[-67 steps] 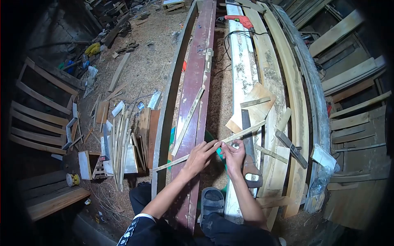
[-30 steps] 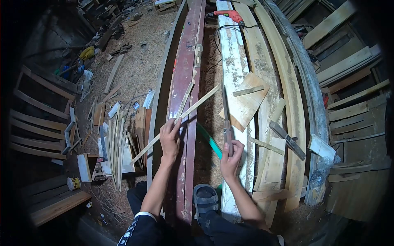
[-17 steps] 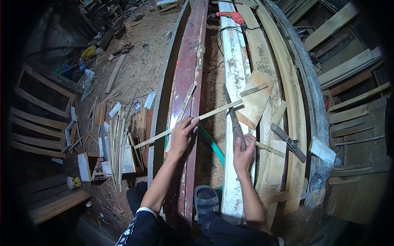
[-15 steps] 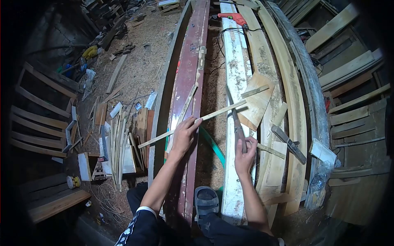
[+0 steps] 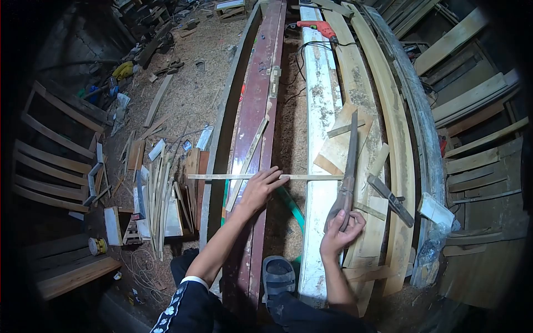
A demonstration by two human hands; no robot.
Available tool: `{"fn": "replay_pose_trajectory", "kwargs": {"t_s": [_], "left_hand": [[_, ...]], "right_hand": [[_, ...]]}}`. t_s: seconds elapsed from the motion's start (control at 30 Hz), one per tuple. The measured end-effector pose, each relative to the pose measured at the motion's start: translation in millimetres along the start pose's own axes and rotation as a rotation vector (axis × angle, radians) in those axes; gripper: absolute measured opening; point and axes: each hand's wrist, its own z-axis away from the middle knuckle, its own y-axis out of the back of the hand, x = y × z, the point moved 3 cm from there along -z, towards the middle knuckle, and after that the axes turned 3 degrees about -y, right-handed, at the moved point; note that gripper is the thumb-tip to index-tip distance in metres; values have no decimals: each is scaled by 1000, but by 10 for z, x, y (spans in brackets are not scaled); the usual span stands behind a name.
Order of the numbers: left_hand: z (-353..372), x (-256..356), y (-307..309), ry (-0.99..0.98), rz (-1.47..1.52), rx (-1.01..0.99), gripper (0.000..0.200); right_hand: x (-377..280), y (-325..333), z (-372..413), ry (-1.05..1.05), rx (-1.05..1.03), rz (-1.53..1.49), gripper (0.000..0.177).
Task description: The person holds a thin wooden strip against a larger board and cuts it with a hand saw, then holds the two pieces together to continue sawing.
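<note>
My left hand [image 5: 262, 187] is closed over a narrow wooden strip [image 5: 312, 177], which lies across the red beam [image 5: 257, 116] and the white board [image 5: 316, 244]. In my right hand [image 5: 340, 233] is the wooden handle of a handsaw [image 5: 350, 161], its thin blade pointing away from me. The saw overlaps the strip's right end in this view. A second wooden strip [image 5: 248, 161] lies slanting along the red beam beyond my left hand. Right of the saw rests a hand plane [image 5: 391, 200]. Behind the saw are a thin square sheet [image 5: 330, 150] and a short offcut [image 5: 340, 130].
A red power drill [image 5: 317, 26] with its black cord sits at the far end of the white board. Long planks [image 5: 383, 83] run along the right. A gap separates the beam and board. Left on the floor stand bundled strips [image 5: 160, 205] and slatted frames [image 5: 55, 161].
The strip under my left hand has turned from slanting to nearly straight across. My right hand has moved down and slightly right, and the saw's tip has swung to the right.
</note>
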Motion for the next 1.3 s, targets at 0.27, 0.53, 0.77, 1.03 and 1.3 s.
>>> {"fn": "replay_pose_trajectory", "kwargs": {"t_s": [0.27, 0.53, 0.77, 1.03, 1.3], "left_hand": [[-165, -58, -30, 103, 208, -68, 81], [-121, -188, -168, 104, 225, -39, 73], [-199, -218, -127, 145, 211, -39, 72], [-256, -243, -83, 174, 167, -52, 84], [-258, -159, 36, 266, 159, -88, 76]], "right_hand": [[-193, -457, 297, -195, -293, 1, 26], [22, -745, 430, -88, -276, 151, 35], [263, -775, 461, 27, -334, 243, 45], [-11, -882, 194, -396, -568, 28, 56], [-8, -957, 20, -555, -836, -51, 60]]}}
